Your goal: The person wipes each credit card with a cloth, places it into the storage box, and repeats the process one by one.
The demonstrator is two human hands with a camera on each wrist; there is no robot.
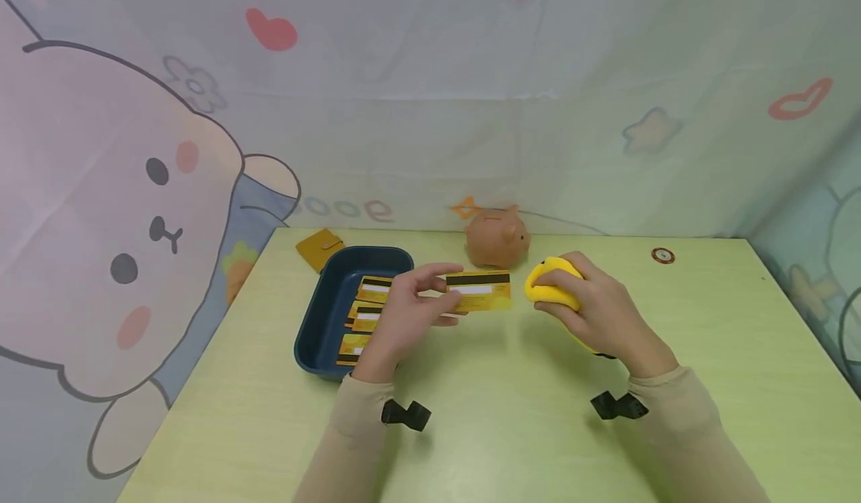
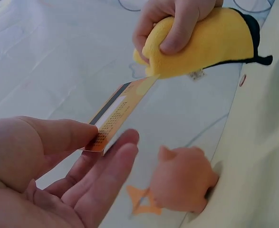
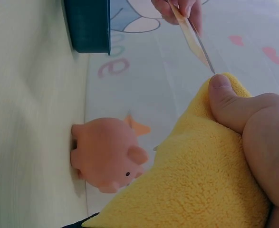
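Observation:
My left hand [image 1: 418, 307] pinches a yellow bank card [image 1: 479, 291] by its left end, thumb on the near face. The card's dark stripe and white strip face me, and its other end points at the yellow plush pouch [image 1: 554, 282]. Around that pouch curl the fingers of my right hand [image 1: 599, 305]; the left wrist view shows dark trim and a dark tab at the pouch's end [image 2: 255, 40]. Both hands are held above the table, close to each other. In the right wrist view the card's tip overlaps the plush beside my right thumb [image 3: 225, 95].
A dark blue tray [image 1: 309, 342] with several yellow cards [image 1: 363, 316] stands left of my left hand. Behind it lies a mustard wallet [image 1: 320, 249]. A pink piggy bank [image 1: 496, 238] stands at the table's back edge, before a printed curtain. A round chip [image 1: 663, 255] lies back right.

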